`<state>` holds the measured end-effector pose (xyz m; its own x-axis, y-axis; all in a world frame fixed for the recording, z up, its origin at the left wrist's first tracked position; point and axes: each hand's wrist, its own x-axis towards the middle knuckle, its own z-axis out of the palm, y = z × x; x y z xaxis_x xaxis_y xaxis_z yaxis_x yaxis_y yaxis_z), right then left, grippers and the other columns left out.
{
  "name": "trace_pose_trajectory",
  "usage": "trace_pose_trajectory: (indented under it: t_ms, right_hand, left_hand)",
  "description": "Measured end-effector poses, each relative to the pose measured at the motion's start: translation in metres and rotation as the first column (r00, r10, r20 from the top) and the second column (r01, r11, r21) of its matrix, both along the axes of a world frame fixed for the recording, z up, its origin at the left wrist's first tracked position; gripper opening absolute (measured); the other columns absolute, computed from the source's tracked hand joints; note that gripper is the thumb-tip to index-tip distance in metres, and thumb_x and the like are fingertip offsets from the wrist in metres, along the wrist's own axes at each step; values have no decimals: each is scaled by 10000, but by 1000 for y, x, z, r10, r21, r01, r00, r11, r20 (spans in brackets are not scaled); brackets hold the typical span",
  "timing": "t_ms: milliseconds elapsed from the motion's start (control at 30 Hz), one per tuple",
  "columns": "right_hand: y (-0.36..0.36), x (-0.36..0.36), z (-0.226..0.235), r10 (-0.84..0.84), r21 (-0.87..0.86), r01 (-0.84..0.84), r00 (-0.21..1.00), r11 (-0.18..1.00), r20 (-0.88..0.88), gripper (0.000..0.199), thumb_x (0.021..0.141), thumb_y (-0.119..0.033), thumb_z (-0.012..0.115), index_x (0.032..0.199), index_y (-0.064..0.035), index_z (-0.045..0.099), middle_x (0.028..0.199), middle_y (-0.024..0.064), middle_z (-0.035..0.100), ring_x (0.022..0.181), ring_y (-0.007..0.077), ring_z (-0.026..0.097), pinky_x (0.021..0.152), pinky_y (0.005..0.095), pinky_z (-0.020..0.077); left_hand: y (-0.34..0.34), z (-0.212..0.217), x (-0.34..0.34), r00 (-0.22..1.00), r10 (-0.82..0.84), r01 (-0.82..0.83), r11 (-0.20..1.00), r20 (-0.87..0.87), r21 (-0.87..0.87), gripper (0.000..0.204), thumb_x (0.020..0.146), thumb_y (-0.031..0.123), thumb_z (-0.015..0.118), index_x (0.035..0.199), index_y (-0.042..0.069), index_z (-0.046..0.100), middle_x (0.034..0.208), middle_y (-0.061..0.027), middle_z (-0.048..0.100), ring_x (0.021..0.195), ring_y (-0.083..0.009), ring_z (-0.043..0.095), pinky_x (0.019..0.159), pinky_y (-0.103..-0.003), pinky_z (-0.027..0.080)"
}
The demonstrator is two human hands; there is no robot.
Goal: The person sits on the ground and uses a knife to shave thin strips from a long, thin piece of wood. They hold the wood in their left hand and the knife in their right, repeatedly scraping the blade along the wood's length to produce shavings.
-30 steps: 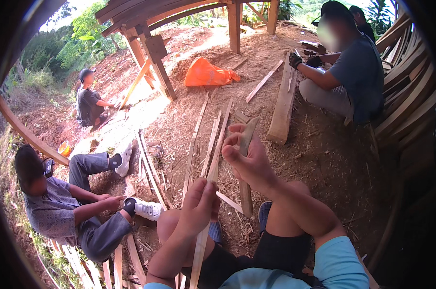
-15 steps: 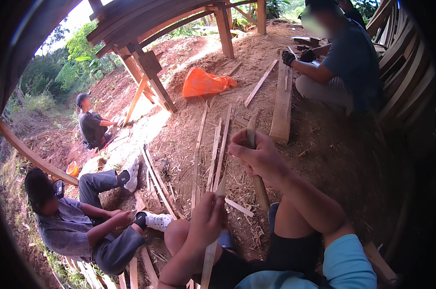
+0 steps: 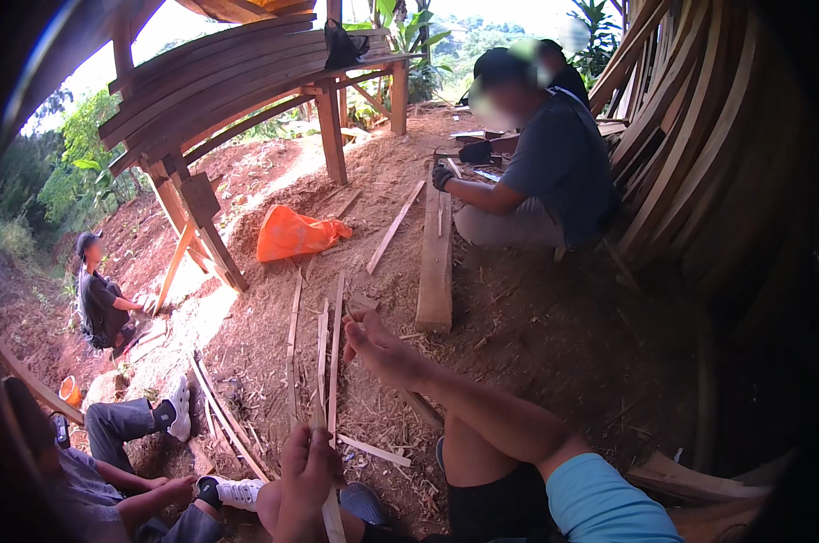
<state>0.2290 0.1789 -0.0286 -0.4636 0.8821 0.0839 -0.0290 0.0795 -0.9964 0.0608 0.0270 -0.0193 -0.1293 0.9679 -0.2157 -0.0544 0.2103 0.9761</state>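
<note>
Low in the head view, just left of centre, the left hand (image 3: 308, 466) is closed in a full fist around a pale wood strip (image 3: 332, 519); a short pointed end shows above the fist, and the rest runs down to the lower edge. The right hand (image 3: 380, 350) is raised farther forward and to the right, apart from the strip, its fingers partly curled, not spread. Cannot tell whether it has hold of anything: the fingertips are small in view and overlap the ground clutter behind. A darker stick (image 3: 424, 409) shows partly under the right forearm; whether it touches the arm is unclear. Several loose strips (image 3: 293, 348) lie on the brown dirt (image 3: 536, 362) ahead of the hands, and a short strip (image 3: 373, 450) lies just right of the left fist. Beyond them, a thick beam (image 3: 435, 285) lies before a seated co-worker (image 3: 554, 154) with dark gloves. Step in hand, as judged: handling the strip, left hand as holder, right hand free of it, probably between passes. Next move, as judged, calls for a firm left grip, the strip's end kept clear of the knees, and a controlled right-hand approach that avoids the left fingers.
</note>
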Motion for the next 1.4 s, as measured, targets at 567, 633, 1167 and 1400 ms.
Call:
trace_pose_trajectory:
  t_ms: [567, 633, 1167, 1400]
  right_hand:
    - [-58, -40, 22, 113, 543, -189, 979, 818, 171, 219, 913, -159, 549, 1089, -54, 474, 798, 138, 586, 701, 328, 609, 605, 379, 463]
    - [-52, -40, 20, 128, 589, -214, 975, 779, 184, 189, 898, -154, 569, 1045, -51, 510, 818, 132, 597, 716, 324, 616, 616, 378, 469]
    - [-61, -35, 18, 196, 521, -307, 946, 796, 259, 200, 864, -158, 616, 1006, -32, 552, 799, 121, 589, 690, 286, 611, 614, 369, 465]
    - [-60, -39, 9, 133, 556, -219, 972, 802, 191, 253, 855, -181, 656, 1036, -18, 588, 844, 93, 583, 734, 197, 599, 618, 306, 460]
  left_hand:
    - [-4, 17, -39, 931, -100, 91, 995, 350, 43, 269, 1000, 279, 352, 950, 63, 504, 474, -16, 402, 310, -100, 339, 287, -225, 278]
    - [-2, 17, -36, 942, -88, 85, 996, 324, 23, 270, 999, 283, 355, 948, 65, 506, 462, -12, 386, 300, -98, 320, 277, -226, 260]
    - [0, 15, -44, 949, -171, 175, 985, 265, 11, 472, 973, 438, 325, 934, 30, 559, 466, -35, 427, 298, -122, 347, 297, -233, 286]
    - [-2, 4, -54, 908, -197, 213, 977, 369, -3, 458, 996, 405, 275, 1005, 24, 528, 504, -41, 454, 371, -123, 402, 361, -234, 322]
